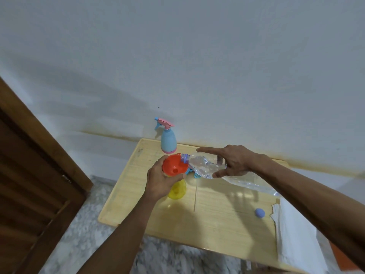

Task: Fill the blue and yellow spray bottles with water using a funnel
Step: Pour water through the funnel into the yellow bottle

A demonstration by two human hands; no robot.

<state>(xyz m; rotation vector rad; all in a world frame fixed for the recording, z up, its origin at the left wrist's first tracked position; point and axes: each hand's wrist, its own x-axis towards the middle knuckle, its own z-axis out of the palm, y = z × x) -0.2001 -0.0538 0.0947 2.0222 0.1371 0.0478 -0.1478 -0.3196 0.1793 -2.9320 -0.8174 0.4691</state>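
The left hand (pixel 161 181) reaches in from below, forearm angled up from the bottom edge, its fingers and thumb curled around the rim of an orange funnel (pixel 174 165) and holding it upright. The funnel sits over a yellow spray bottle (pixel 177 191), which stands on the wooden bench (pixel 217 218); the hand covers the bottle's neck and upper body, so only its lower part shows and the join between funnel and bottle cannot be made out.

The right hand (pixel 231 162) comes in from the right, its forearm crossing the frame diagonally. It grips a clear plastic water bottle (pixel 209 167) between thumb and fingers, with the index finger stretched straight out toward the left. The bottle is tipped on its side, mouth at the funnel's rim; its base trails back under the forearm and is hard to trace.

The blue spray bottle (pixel 167 139), with a pink and blue trigger head, stands upright at the bench's far edge against the wall (pixel 197 56). A small blue cap (pixel 259 212) lies near white paper (pixel 292 234) at the right. Something blue (pixel 195 176) peeks out beneath the water bottle, too hidden to identify.
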